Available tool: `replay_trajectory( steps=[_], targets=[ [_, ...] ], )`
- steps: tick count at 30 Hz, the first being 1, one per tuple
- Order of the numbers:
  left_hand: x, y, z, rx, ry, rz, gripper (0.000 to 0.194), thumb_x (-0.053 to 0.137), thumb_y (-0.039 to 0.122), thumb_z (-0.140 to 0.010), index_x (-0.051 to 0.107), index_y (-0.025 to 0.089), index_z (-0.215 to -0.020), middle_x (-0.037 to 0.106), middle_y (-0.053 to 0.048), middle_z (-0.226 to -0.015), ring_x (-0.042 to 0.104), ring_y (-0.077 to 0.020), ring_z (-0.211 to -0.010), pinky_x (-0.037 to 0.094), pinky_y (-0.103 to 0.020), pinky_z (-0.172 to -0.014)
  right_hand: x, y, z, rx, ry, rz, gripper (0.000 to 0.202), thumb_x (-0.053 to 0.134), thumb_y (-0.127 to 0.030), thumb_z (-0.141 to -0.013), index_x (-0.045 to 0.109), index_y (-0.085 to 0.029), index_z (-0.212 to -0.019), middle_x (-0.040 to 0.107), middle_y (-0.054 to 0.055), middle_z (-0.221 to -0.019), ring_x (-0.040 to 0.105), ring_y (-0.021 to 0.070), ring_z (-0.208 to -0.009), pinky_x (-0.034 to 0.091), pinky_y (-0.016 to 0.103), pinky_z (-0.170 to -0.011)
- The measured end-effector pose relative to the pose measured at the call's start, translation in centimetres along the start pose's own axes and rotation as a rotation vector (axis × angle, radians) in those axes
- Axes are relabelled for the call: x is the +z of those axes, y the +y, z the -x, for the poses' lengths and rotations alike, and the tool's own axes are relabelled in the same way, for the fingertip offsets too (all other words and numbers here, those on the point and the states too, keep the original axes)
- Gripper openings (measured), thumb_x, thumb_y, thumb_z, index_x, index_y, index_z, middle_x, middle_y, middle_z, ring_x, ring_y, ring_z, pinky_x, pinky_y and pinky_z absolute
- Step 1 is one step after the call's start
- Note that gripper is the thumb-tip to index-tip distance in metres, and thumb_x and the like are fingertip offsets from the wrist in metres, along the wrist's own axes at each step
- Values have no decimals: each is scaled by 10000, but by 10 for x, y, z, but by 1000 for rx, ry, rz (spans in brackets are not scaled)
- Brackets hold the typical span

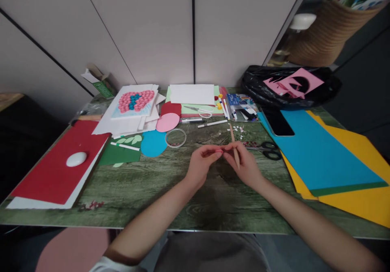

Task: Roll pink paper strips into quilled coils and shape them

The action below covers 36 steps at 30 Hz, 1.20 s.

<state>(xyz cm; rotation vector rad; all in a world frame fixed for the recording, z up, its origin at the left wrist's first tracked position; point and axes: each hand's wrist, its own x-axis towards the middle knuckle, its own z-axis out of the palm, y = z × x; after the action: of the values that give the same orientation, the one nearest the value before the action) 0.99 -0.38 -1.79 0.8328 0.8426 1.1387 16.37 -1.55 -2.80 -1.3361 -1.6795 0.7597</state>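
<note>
My left hand point(199, 164) pinches a small pink paper piece point(218, 152), mostly covered by the fingers. Fingertips of my right hand point(246, 164) meet it there, and the same hand keeps a slim wooden stick point(232, 136) between its fingers, pointing up and away. Just right of that hand lie black-handled scissors point(271, 150), their blades partly hidden behind it. White paper scraps point(239, 130) are scattered beyond the stick. To the left of my left hand are a roll of clear tape point(176, 138), a blue paper circle point(153, 144) and a pink paper oval point(167, 122).
At left, red sheets point(51, 158) carry a white oval object point(76, 159). A picture of pink and blue paper rolls point(135, 102) tops a paper stack. White scissors point(206, 111) and markers lie behind. Right are blue sheets point(323, 150), a phone point(278, 121) and a black bag point(256, 86).
</note>
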Motion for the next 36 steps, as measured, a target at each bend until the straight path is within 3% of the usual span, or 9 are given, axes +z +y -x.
replay_trajectory(
  steps=[12,19,36],
  targets=[
    [0,0,2,-38,-33,26,145,673,231,-722,698,178,-854,683,-41,-922,599,-145,-872,436,-287,-837,-1,-2,0,-22,1,41,123,541,-280,-831,468,-248,-925,623,24,-888,616,167,-765,483,306,-687],
    [-1,-4,0,-50,41,103,275,718,197,-671,624,173,-928,672,-10,-814,607,-108,-770,432,-267,-797,1,-2,-1,0,-20,-13,133,542,-269,-827,458,-250,-928,654,48,-971,637,192,-871,494,346,-756],
    [-4,-1,-2,-57,45,-34,287,734,177,-625,589,165,-872,654,11,-727,607,-108,-702,449,-260,-751,1,-1,0,-4,-44,-44,136,536,-265,-834,450,-256,-939,663,51,-1021,639,196,-926,498,372,-794]
  ],
)
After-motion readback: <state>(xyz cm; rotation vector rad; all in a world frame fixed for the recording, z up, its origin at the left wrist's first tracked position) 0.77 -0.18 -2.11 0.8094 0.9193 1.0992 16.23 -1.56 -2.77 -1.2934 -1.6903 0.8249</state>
